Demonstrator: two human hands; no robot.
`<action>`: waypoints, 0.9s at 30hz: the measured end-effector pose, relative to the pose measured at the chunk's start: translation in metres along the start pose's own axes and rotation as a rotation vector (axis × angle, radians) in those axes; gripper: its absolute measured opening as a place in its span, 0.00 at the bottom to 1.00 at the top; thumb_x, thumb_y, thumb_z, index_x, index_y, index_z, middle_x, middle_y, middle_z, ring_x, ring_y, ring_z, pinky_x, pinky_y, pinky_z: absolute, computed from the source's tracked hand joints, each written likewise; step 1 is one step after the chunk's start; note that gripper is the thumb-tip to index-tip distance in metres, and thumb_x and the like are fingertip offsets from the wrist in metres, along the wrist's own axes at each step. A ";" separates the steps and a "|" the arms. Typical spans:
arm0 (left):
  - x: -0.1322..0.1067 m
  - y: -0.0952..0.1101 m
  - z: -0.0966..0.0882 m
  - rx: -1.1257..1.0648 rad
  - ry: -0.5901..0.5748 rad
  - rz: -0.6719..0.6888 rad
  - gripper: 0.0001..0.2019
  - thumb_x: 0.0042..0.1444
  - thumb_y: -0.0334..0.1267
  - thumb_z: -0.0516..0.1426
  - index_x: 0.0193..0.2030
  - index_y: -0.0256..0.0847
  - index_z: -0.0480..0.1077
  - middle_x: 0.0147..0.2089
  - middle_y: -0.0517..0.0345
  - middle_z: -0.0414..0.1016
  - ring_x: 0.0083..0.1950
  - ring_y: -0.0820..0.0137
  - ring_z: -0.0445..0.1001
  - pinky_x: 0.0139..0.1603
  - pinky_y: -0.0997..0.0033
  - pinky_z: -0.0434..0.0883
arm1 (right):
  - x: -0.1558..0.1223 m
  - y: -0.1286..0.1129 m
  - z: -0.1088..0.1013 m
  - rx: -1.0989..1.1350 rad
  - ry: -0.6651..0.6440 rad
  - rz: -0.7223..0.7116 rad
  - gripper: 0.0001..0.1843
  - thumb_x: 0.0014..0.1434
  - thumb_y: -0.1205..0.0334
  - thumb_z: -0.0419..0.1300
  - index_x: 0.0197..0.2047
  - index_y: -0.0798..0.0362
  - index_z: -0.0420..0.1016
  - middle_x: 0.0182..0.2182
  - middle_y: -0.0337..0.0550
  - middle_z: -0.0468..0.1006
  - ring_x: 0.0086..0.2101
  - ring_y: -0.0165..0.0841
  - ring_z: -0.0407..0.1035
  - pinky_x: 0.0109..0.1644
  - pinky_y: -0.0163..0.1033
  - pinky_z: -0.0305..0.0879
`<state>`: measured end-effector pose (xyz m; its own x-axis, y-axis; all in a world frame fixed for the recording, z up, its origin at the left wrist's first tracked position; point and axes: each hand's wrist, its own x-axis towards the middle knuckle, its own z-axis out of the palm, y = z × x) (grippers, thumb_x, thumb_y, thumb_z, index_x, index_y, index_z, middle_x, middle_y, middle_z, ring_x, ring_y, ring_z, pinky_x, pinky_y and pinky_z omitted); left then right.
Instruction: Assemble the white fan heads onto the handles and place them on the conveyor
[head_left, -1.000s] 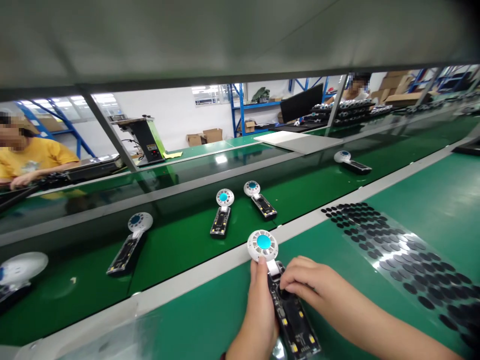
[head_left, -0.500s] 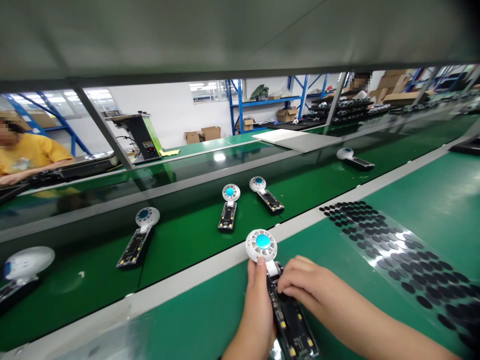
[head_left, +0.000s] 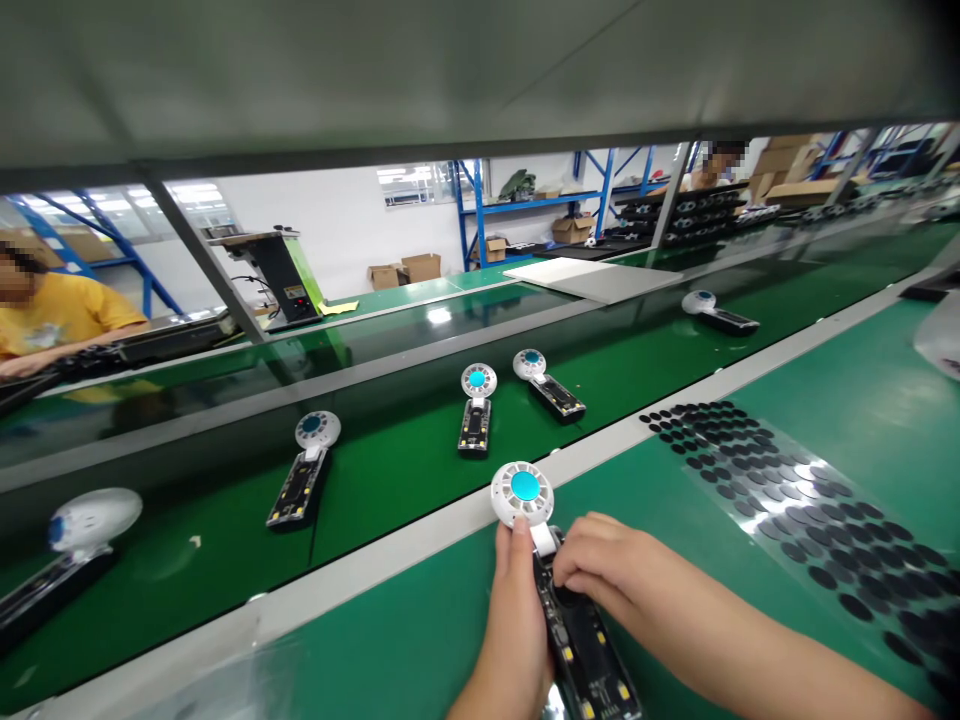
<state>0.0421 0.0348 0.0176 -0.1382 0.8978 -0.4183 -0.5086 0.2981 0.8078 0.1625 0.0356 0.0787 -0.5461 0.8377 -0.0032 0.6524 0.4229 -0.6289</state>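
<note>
Round-headed device (head_left: 575,632), likely light and stiff, circuitry (head_left: 598,668) fragile, best held edgewise: left hand (head_left: 516,605) closed around it, right hand (head_left: 613,566) over it, grip unclear.

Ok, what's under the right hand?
The upper part of the device's black body, below its white round head. Past the right hand, the device shows small yellow squares. The spot directly beneath the hand is covered, so I can't see it.
</note>
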 end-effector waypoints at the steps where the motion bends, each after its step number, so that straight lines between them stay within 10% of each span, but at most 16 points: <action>1: 0.000 0.000 0.000 -0.003 0.001 -0.002 0.27 0.46 0.53 0.59 0.47 0.34 0.70 0.44 0.45 0.76 0.47 0.57 0.72 0.49 0.63 0.64 | 0.000 0.001 0.001 -0.002 -0.001 -0.002 0.12 0.58 0.76 0.53 0.32 0.52 0.73 0.32 0.38 0.71 0.37 0.31 0.65 0.39 0.33 0.62; 6: -0.003 0.003 0.001 -0.009 -0.012 -0.010 0.26 0.47 0.50 0.58 0.50 0.34 0.68 0.53 0.46 0.71 0.55 0.57 0.67 0.52 0.69 0.62 | -0.001 0.003 0.001 0.006 -0.004 -0.015 0.12 0.57 0.77 0.53 0.32 0.52 0.73 0.32 0.39 0.71 0.36 0.31 0.65 0.38 0.33 0.62; 19: -0.009 0.003 0.004 -0.158 -0.145 -0.083 0.23 0.49 0.53 0.56 0.47 0.39 0.66 0.37 0.52 0.76 0.44 0.60 0.73 0.45 0.66 0.67 | 0.002 -0.004 0.003 -0.113 0.060 0.181 0.13 0.47 0.80 0.53 0.30 0.52 0.67 0.28 0.37 0.69 0.26 0.27 0.64 0.28 0.30 0.57; 27: -0.007 -0.005 0.001 -0.184 -0.215 -0.026 0.23 0.54 0.50 0.53 0.53 0.41 0.58 0.41 0.52 0.75 0.51 0.61 0.70 0.50 0.65 0.65 | 0.021 -0.018 -0.017 -0.370 0.040 0.141 0.15 0.40 0.74 0.64 0.32 0.54 0.69 0.32 0.46 0.72 0.38 0.45 0.65 0.37 0.42 0.56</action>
<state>0.0465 0.0274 0.0167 0.0505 0.9447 -0.3240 -0.6582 0.2755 0.7006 0.1484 0.0511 0.1027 -0.4219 0.9060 -0.0346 0.8685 0.3929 -0.3021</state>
